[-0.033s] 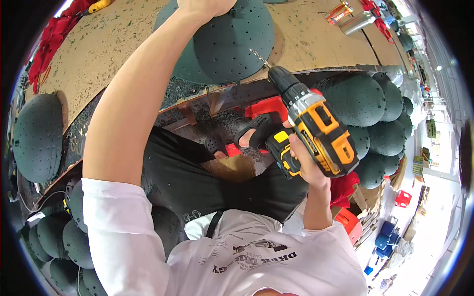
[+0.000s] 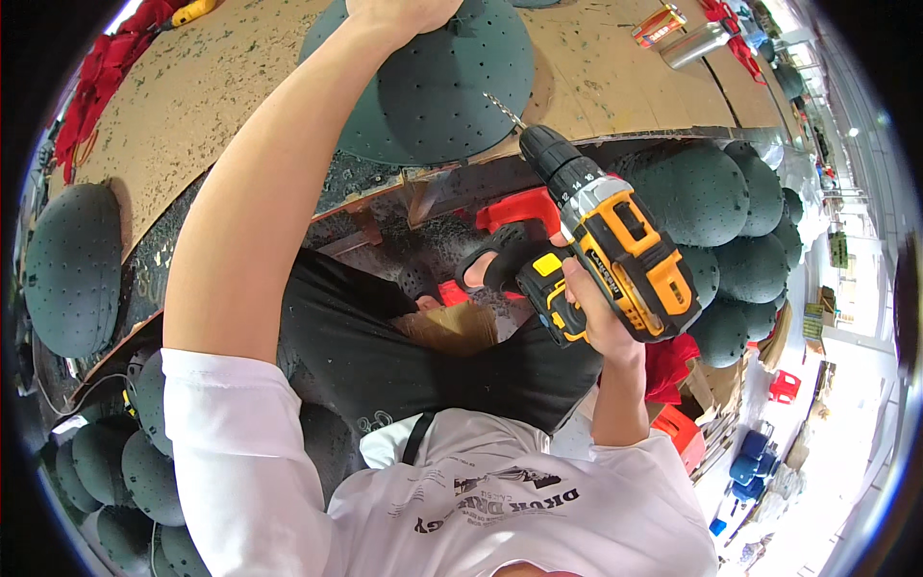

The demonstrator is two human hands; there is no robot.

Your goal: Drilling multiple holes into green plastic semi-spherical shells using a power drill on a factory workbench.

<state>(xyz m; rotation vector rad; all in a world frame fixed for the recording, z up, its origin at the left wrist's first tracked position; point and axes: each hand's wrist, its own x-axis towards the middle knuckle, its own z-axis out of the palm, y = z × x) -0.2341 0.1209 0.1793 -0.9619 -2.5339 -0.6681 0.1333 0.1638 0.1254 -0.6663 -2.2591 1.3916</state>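
A large dark green perforated dome (image 2: 452, 87) sits on a chipboard workbench (image 2: 202, 96) at the top of the view. My left hand (image 2: 399, 12) reaches up and rests on the dome's top, its fingers cut off by the picture's edge. In my right hand (image 2: 588, 313) is a yellow and black cordless drill (image 2: 625, 255), gripped by the handle. The drill bit (image 2: 500, 108) points up and left, with its tip right at the dome's lower right side.
More green domes are piled at the right (image 2: 711, 202), one lies on the bench at the left (image 2: 72, 269), and several sit lower left (image 2: 115, 462). Red cloth (image 2: 87, 87) hangs at the bench's far left. Metal cans (image 2: 692, 43) stand top right, with a red stool (image 2: 784, 385) beyond.
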